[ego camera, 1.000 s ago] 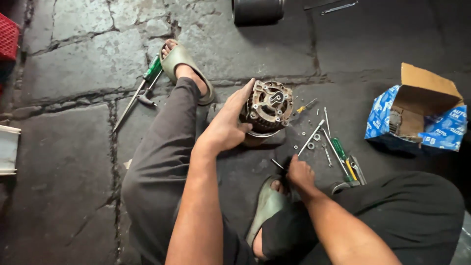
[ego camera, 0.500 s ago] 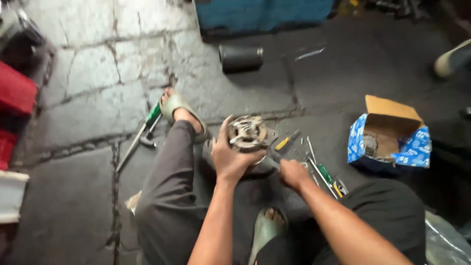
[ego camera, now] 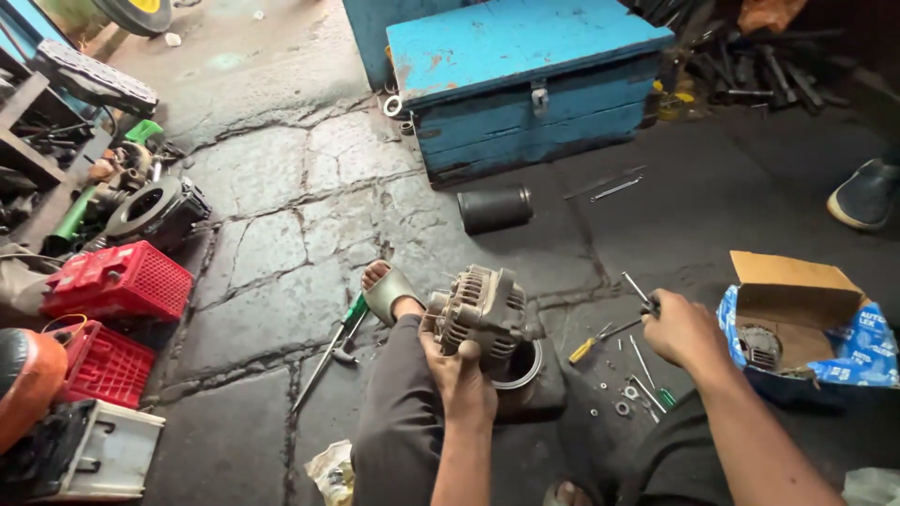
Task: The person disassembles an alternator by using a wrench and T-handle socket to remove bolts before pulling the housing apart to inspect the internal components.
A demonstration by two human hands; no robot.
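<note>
1. Gripping a grey ribbed alternator housing (ego camera: 480,314), the left hand (ego camera: 464,379) comes up from the bottom of the frame, forearm nearly vertical, fingers curled over the housing's near side; grip closed on it.
2. Housing sits tilted, held just above a round metal ring part (ego camera: 521,367) on the dark floor (ego camera: 281,272), between the person's knees.
3. Right hand (ego camera: 684,330) reaches out to the right, forearm running diagonally from the lower right; grip closed around a thin dark metal tool (ego camera: 639,292) whose tip sticks up past the fingers.
4. Below the right hand: a yellow-handled screwdriver (ego camera: 592,343), a green-handled one (ego camera: 662,396), loose washers and small bolts (ego camera: 622,405) scattered on the floor.
5. Open blue-and-white cardboard box (ego camera: 825,328) just right of the right hand, flaps up; a round metal part (ego camera: 759,345) lies inside.
6. Blue wooden chest (ego camera: 525,75), lid shut with a hasp, stands well beyond; a black cylinder (ego camera: 495,208) lies on its side in front of it.
7. Red plastic crates (ego camera: 117,281) at far left; contents cannot be told.
8. Sandalled foot (ego camera: 389,292) left of the housing, with a green-handled tool (ego camera: 330,349) lying beside it.
9. Someone else's shoe (ego camera: 867,195) at the right edge.
</note>
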